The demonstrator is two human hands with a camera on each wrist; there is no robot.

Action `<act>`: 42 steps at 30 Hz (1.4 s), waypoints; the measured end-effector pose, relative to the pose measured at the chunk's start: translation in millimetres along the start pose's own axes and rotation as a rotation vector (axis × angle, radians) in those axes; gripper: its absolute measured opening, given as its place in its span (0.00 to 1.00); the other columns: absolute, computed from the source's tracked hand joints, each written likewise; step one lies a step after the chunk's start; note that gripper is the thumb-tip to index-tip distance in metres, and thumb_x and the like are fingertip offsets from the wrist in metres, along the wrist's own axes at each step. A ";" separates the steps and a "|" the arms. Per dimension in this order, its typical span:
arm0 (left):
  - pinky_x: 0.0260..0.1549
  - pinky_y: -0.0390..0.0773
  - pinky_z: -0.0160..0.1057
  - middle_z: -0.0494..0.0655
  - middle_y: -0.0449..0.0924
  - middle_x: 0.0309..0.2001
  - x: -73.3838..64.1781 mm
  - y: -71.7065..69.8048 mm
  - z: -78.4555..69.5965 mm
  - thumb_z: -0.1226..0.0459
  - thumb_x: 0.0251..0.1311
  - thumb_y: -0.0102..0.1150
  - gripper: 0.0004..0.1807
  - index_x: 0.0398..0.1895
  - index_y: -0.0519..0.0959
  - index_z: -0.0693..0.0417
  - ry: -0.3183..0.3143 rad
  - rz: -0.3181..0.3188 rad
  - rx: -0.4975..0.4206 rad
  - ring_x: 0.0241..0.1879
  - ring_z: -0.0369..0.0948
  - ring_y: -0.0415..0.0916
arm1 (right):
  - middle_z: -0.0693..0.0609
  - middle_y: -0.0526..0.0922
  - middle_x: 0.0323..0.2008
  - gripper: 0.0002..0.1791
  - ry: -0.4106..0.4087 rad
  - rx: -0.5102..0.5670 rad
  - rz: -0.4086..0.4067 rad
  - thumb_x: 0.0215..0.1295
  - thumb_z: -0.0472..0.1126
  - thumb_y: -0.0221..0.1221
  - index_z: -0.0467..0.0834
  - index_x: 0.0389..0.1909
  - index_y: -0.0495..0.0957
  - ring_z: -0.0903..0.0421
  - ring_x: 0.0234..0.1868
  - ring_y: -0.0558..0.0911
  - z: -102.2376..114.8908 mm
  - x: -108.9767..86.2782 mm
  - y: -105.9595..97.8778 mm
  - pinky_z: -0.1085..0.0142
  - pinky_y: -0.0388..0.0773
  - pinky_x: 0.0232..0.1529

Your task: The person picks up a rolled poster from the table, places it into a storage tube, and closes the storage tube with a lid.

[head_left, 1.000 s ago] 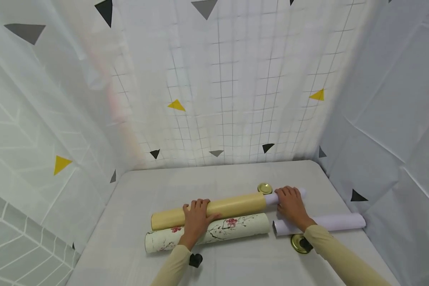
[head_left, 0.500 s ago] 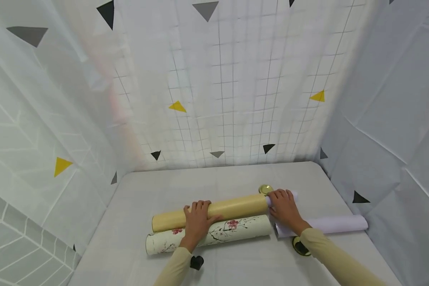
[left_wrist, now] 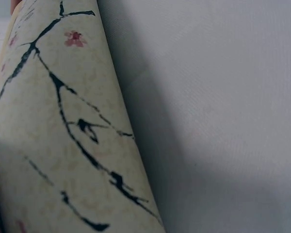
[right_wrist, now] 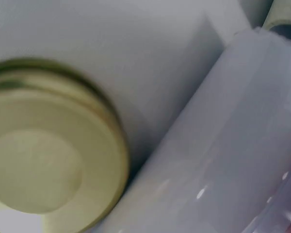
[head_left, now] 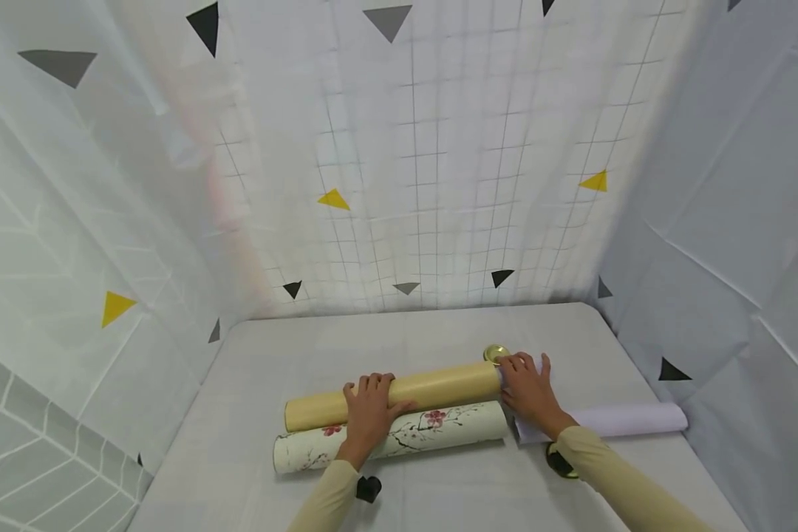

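Note:
A yellow cardboard tube (head_left: 447, 382) lies across the table behind a cream tube with a red-blossom print (head_left: 439, 430). My left hand (head_left: 370, 415) holds the yellow tube, fingers over its top and thumb along the near side. My right hand (head_left: 529, 391) grips a pale lilac paper roll (head_left: 540, 366) at the yellow tube's right end. That roll lies in line with the tube; its left end is hidden inside. The left wrist view is filled mostly by the blossom tube (left_wrist: 72, 121).
A second lilac roll (head_left: 628, 419) lies at the right, partly under my right forearm. One gold metal lid (head_left: 496, 352) sits behind the yellow tube's right end. Another gold lid (head_left: 557, 461) is near my right sleeve. Fabric walls surround the table (head_left: 292, 510).
My right hand has moved left with the lilac roll, sliding more of it into the yellow tube. My left hand keeps its grip on the tube.

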State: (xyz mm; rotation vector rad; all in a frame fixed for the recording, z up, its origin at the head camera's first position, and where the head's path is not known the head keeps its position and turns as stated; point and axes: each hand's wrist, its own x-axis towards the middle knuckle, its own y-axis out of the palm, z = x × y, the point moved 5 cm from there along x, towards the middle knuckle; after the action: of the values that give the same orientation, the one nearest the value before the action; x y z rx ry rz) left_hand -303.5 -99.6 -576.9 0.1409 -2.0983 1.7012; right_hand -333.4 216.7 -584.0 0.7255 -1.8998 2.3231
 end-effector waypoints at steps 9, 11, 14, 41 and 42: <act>0.58 0.68 0.66 0.49 0.81 0.54 -0.8 1.0 1.5 0.31 0.56 0.60 0.37 0.59 0.78 0.45 -0.003 -0.006 0.004 0.55 0.51 0.76 | 0.34 0.69 0.68 0.41 0.068 -0.009 -0.052 0.42 0.29 0.75 0.38 0.63 0.73 0.32 0.66 0.68 -25.3 -6.6 -3.0 0.24 0.56 0.65; 0.58 0.68 0.66 0.49 0.81 0.54 -0.1 0.8 1.8 0.31 0.55 0.60 0.37 0.59 0.78 0.45 -0.001 -0.013 0.007 0.55 0.51 0.76 | 0.33 0.69 0.68 0.37 0.085 -0.020 -0.065 0.44 0.29 0.74 0.37 0.60 0.74 0.31 0.65 0.70 -28.1 -7.2 -5.6 0.25 0.60 0.63; 0.58 0.68 0.66 0.49 0.81 0.54 0.8 0.2 2.5 0.31 0.55 0.61 0.37 0.59 0.78 0.45 -0.001 -0.016 0.004 0.55 0.51 0.76 | 0.32 0.71 0.66 0.31 0.085 -0.010 -0.089 0.45 0.29 0.73 0.35 0.55 0.77 0.29 0.63 0.73 -27.7 -6.6 -9.8 0.29 0.68 0.58; 0.59 0.66 0.67 0.49 0.80 0.55 1.4 1.9 3.4 0.32 0.56 0.60 0.37 0.60 0.77 0.45 -0.014 0.007 -0.045 0.57 0.52 0.75 | 0.35 0.75 0.59 0.28 0.056 0.226 0.049 0.58 0.31 0.65 0.37 0.61 0.72 0.35 0.53 0.81 -2.1 2.1 2.3 0.42 0.83 0.41; 0.59 0.66 0.67 0.49 0.80 0.55 1.7 1.0 3.1 0.32 0.56 0.60 0.37 0.60 0.77 0.45 -0.014 0.006 -0.044 0.57 0.52 0.75 | 0.35 0.75 0.59 0.28 0.052 0.234 0.050 0.57 0.30 0.65 0.36 0.61 0.72 0.35 0.54 0.81 -1.3 3.1 2.6 0.41 0.83 0.42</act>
State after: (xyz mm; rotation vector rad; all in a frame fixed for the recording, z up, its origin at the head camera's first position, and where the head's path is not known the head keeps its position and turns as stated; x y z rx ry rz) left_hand -306.2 -102.1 -577.6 0.1342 -2.1467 1.6612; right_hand -337.4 216.5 -585.3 0.6344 -1.6618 2.5980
